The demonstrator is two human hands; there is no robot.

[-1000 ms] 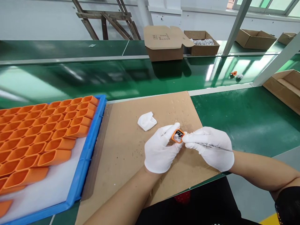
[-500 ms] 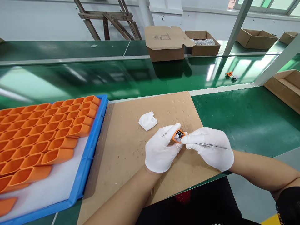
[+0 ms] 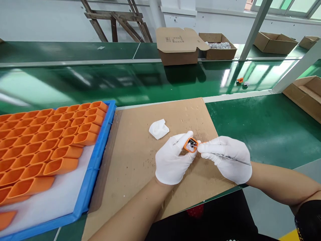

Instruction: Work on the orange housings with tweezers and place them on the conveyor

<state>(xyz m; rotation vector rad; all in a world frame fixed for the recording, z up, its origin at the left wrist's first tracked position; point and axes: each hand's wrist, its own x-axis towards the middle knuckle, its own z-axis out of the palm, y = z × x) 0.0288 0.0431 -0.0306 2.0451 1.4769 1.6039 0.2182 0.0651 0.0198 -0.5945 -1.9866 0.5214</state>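
Note:
My left hand [image 3: 173, 159], in a white glove, grips a small orange housing [image 3: 186, 147] with its opening turned up toward me. Inside the opening I see dark parts, perhaps a circuit board, and something whitish. Thin metal tweezers [image 3: 232, 158] lie along my gloved right hand [image 3: 223, 157], pinched between thumb and fingers. Their tip reaches into the opening of the housing. Both hands are above a brown cardboard sheet [image 3: 135, 174]. A crumpled white cloth or paper piece [image 3: 158, 129] rests on the sheet beyond my left hand.
At left stands a blue tray [image 3: 96, 164] with rows of orange housings [image 3: 60, 155]. Behind the sheet runs a shiny green belt [image 3: 130, 83], carrying a small orange part [image 3: 240, 80]. Cardboard boxes [image 3: 178, 57] stand along the far ledge, and another box [image 3: 306, 92] is at right.
My right hand has shifted slightly right, and the tweezers' tip now shows at the housing's opening. On the belt, the small orange part has moved left.

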